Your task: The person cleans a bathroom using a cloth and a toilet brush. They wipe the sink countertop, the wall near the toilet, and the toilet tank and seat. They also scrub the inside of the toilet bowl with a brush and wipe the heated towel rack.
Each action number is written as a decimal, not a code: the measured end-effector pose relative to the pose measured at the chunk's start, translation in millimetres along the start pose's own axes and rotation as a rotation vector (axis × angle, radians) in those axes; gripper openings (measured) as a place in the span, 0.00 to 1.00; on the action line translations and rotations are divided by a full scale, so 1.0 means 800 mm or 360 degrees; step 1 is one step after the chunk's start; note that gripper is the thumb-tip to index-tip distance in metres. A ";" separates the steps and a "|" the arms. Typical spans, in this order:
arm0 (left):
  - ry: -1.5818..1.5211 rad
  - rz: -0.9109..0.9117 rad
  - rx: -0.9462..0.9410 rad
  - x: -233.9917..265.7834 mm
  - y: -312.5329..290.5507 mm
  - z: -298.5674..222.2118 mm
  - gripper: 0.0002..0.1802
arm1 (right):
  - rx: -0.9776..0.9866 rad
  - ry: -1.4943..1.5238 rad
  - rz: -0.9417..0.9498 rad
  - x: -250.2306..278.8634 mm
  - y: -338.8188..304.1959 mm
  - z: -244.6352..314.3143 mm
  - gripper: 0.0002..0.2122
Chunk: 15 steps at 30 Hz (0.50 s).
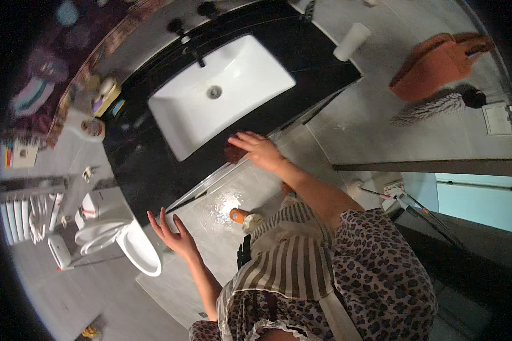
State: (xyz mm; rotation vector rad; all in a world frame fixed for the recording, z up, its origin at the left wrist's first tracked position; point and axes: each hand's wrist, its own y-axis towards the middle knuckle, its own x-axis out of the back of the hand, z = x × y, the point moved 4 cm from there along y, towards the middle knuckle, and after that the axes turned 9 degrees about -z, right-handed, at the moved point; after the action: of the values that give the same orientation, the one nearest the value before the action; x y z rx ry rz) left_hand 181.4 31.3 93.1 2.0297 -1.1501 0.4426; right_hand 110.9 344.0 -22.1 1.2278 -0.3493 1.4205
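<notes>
My right hand (260, 150) lies over a dark reddish cloth (234, 152) at the front edge of the black countertop (131, 149). Its fingers reach across the cloth and press it to the counter; part of the cloth is hidden under them. Just beyond is a white rectangular sink (233, 77), with a metal drain in its floor and a dark faucet (198, 55) behind it. My left hand (179, 237) is raised beside the counter's near left corner, fingers spread, holding nothing.
A yellow box (107, 98) and a white bottle (89, 126) stand at the left. At the far right end is a white cylinder (352, 41). A white toilet (139, 248) is left of me. An orange-brown bag (432, 67) hangs on the right wall.
</notes>
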 end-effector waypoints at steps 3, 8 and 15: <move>-0.0154 0.0049 -0.0012 -0.058 -0.017 -0.044 0.18 | -0.0461 0.0068 -0.0025 0.071 -0.044 -0.110 0.13; -0.0112 0.0120 -0.0044 -0.119 -0.048 -0.114 0.19 | -0.0765 -0.0036 -0.0122 0.190 -0.091 -0.251 0.25; -0.0085 0.0147 -0.0007 -0.152 -0.073 -0.154 0.19 | -0.0798 -0.0776 -0.0295 0.289 -0.142 -0.396 0.10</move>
State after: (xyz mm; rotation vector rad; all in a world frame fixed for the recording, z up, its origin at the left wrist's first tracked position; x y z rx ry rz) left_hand 172.7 212.8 75.0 2.0011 -1.2802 0.4329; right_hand 111.5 752.1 -11.0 1.1354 -0.8472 0.7914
